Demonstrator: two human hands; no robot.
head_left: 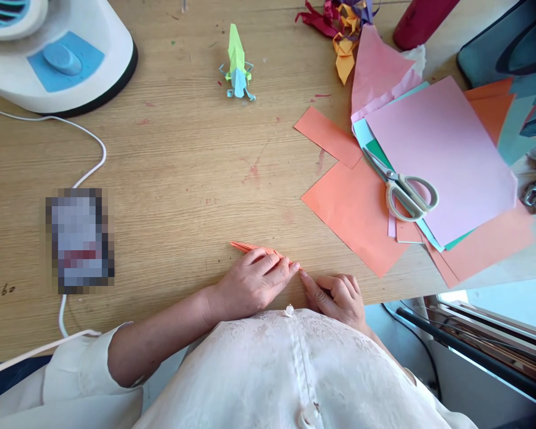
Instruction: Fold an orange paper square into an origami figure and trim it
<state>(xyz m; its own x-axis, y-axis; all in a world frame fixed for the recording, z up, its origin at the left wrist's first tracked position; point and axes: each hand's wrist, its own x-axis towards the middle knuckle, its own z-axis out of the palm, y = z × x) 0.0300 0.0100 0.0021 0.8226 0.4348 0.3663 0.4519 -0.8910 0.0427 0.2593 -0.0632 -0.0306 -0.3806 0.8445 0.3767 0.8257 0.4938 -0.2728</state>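
A narrow folded orange paper [245, 246] lies at the front edge of the wooden table [183, 179], its layered point aimed left. My left hand [254, 280] rests over it, fingers together, pressing it to the wood and covering its middle. At the paper's thin right tip, my right hand [337, 298] is closed, with thumb and index finger pinching the end. Much of the paper is hidden beneath my left fingers.
Scissors [402, 187] lie on a stack of coloured sheets [442, 155] at the right. A green and blue folded figure [237, 65] stands at the back. A phone [80, 238] with a white cable is at the left, below a white appliance [98, 36].
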